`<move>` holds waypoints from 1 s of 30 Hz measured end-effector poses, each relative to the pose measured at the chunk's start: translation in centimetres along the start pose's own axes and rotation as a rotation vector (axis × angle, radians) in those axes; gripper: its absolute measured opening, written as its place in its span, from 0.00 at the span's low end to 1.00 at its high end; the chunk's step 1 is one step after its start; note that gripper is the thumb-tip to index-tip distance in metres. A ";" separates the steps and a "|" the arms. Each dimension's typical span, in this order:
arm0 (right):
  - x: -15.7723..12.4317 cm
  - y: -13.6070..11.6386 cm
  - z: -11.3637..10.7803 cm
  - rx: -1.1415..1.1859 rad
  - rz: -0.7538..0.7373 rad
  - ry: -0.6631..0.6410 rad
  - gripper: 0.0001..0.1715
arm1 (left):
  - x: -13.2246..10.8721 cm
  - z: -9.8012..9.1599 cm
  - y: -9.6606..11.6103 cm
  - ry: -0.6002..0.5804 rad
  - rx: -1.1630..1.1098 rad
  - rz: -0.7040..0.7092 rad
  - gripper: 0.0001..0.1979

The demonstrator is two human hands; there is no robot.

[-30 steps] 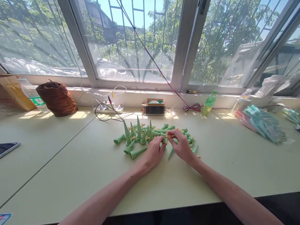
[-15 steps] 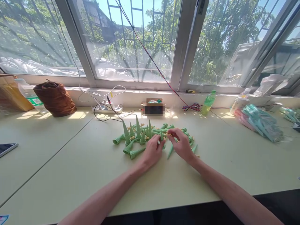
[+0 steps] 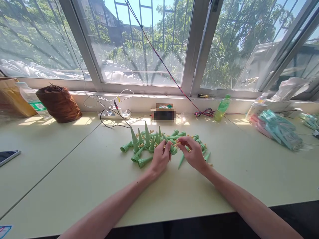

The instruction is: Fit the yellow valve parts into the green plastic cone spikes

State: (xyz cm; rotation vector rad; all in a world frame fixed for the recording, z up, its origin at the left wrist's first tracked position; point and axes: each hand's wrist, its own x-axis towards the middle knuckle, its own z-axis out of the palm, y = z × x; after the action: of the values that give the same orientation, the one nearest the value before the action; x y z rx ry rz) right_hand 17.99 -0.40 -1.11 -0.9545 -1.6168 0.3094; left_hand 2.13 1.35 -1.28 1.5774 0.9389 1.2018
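My left hand (image 3: 161,155) is closed around a green plastic cone spike (image 3: 172,150), tilted with its tip up to the left and its wide collar toward my right hand. My right hand (image 3: 192,153) pinches a small yellowish piece (image 3: 178,143) beside that collar; my fingers partly hide it. Several more green cone spikes lie or stand around both hands, among them a tall upright one (image 3: 147,136) and a loose pointed one (image 3: 181,161) below my right hand. Small yellowish pieces are scattered between them.
A small box with a blurred dark front (image 3: 163,114) stands behind the pile. Left of it are a power strip (image 3: 112,113) with cables and a brown bag (image 3: 58,103). To the right are coiled wire (image 3: 205,113), a green bottle (image 3: 222,108) and plastic-wrapped teal items (image 3: 281,129).
The green cone spike in my left hand has tipped from upright toward the left, its collar turning to the right. My right hand stays almost in place with its pinch.
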 end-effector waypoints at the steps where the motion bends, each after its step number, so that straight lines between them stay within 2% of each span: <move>1: 0.0 0.0 0.0 -0.009 -0.004 -0.005 0.06 | 0.0 0.0 0.0 -0.001 0.000 0.000 0.20; 19: 0.2 -0.6 -0.2 -0.049 -0.022 -0.060 0.05 | -0.3 0.1 -0.3 0.018 -0.016 0.001 0.21; 30: 0.1 0.0 0.0 -0.033 0.029 -0.038 0.06 | -0.6 -0.1 0.5 0.031 0.115 0.110 0.18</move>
State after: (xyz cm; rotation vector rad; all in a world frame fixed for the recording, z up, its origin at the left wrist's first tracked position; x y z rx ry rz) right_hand 18.00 -0.33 -1.10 -1.0028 -1.6482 0.3235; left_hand 1.95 0.61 -0.96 1.7251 0.9670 1.2708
